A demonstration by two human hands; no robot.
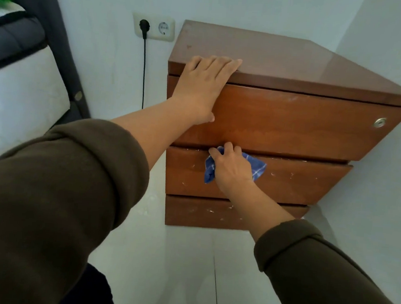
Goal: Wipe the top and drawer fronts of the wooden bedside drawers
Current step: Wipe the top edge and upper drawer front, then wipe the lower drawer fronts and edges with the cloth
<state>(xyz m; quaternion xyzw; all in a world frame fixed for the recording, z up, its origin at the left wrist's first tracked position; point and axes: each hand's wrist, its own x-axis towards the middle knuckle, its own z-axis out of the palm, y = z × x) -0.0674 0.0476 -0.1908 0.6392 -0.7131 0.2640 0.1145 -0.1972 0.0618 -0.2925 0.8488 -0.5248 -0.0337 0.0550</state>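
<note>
The wooden bedside drawers point(292, 125) stand in a corner, with a glossy top and three drawer fronts. My left hand point(203, 85) lies flat over the top's front left edge, fingers spread, holding nothing. My right hand point(230, 168) grips a blue checked cloth point(258, 167) and presses it against the upper left of the middle drawer front point(300, 181). White scuffs and specks show on the middle front and on the bottom drawer front point(202, 212). A round metal lock point(379, 122) sits at the right of the top drawer front.
A wall socket point(154, 27) with a black plug and cable hangs left of the drawers. A bed with a dark frame point(65, 52) and white mattress fills the left side. Pale floor tiles point(174, 257) lie in front. White walls close the corner on the right.
</note>
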